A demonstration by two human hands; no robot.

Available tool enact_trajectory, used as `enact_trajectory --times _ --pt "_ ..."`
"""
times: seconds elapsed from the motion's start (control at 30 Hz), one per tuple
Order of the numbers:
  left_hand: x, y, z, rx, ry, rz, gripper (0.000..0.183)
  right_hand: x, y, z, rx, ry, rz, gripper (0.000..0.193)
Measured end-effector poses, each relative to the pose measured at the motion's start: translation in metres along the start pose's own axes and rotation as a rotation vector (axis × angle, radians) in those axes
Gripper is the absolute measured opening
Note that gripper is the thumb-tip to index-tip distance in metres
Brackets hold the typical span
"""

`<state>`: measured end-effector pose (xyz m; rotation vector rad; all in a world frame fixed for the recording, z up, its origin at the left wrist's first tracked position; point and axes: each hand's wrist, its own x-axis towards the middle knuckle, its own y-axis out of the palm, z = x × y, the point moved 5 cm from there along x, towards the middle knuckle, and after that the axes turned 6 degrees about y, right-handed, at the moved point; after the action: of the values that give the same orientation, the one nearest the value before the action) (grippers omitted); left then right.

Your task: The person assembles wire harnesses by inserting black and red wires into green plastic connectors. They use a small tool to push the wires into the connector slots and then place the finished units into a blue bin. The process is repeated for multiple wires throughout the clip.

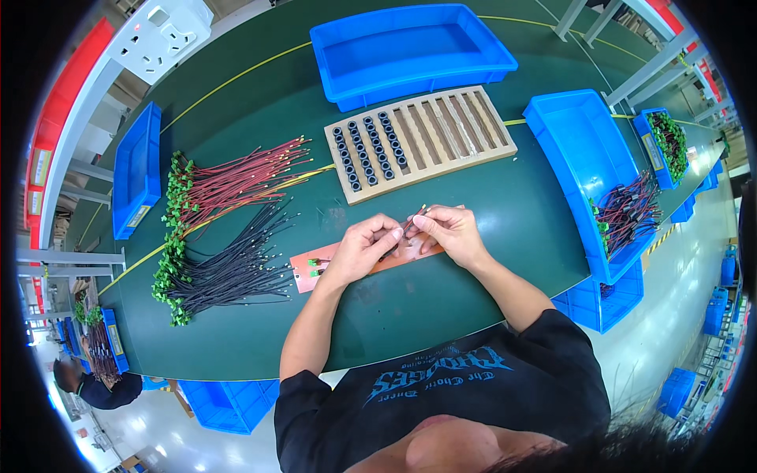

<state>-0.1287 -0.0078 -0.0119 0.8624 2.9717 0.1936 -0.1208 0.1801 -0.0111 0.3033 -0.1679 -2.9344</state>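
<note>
Just above a copper-coloured strip [303,281], my left hand [364,248] and my right hand [451,235] come close together, fingers pinched. Between them are thin dark and reddish wires [408,227], gripped at both sides; their ends are mostly hidden by my fingers. Two small green connectors [315,273] with short leads sit on the strip's left part, beside my left wrist. To the left lie a fanned bundle of red wires [236,181] and one of black wires [236,264], both with green connectors at their left ends.
Beyond my hands stands a wooden rack [441,169] with several rows of black ring-like parts [367,150] in its left half. A blue tray [410,59] lies behind it. At right, a blue bin [583,150] holds finished-looking wire bundles [631,213]. Another blue bin [138,173] stands at left.
</note>
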Motion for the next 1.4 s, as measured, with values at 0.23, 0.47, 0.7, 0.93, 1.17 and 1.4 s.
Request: enact_trajectory --times 0.23,0.47,0.7,0.93,1.17,1.4 --pt "0.0 0.001 -0.001 0.028 0.003 0.006 0.016 0.001 0.0 -0.001 -0.024 -0.008 0.035 0.021" --pt "-0.002 -0.006 -0.01 0.061 0.055 -0.156 0.017 0.002 0.002 -0.002 -0.135 -0.111 0.056 0.018" --pt "-0.032 -0.008 -0.05 0.666 0.27 -0.118 0.016 -0.004 -0.001 -0.009 -0.083 0.026 0.092 0.015" --pt "-0.037 -0.004 -0.032 0.499 0.163 -0.061 0.023 -0.016 0.003 0.001 -0.156 -0.106 0.03 0.015" --pt "-0.039 -0.017 -0.009 0.176 0.056 -0.189 0.036 -0.019 -0.001 0.016 -0.579 -0.467 -0.085 0.013" --pt "-0.042 -0.014 -0.009 0.217 0.1 -0.286 0.032 -0.022 0.001 0.017 -0.66 -0.604 -0.1 0.013"
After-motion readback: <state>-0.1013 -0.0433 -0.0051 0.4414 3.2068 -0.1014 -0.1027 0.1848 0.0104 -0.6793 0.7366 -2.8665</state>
